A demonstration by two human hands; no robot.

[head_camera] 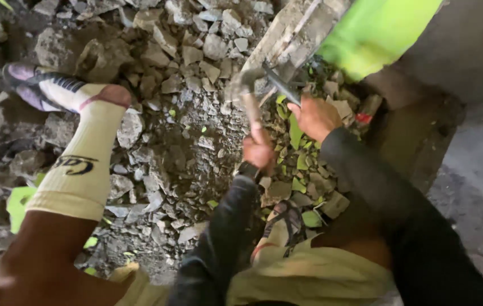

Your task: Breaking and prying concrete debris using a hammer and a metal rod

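Note:
My left hand [258, 150] grips the wooden handle of a hammer [249, 105], whose metal head [240, 79] is raised over the rubble. My right hand [316, 117] holds a dark metal chisel [281, 85]. The chisel's tip points up and left against a broken grey concrete slab [289, 37]. Both arms wear black sleeves. The hands are close together, the hammer just left of the chisel.
Grey rubble [179, 113] with lime-green painted chips [295, 133] covers the ground. A lime-green wall piece [377, 28] stands at top right beside a grey concrete surface [468, 51]. My left leg in a cream sock [83, 164] stretches left; my sandalled right foot [284, 221] rests on debris.

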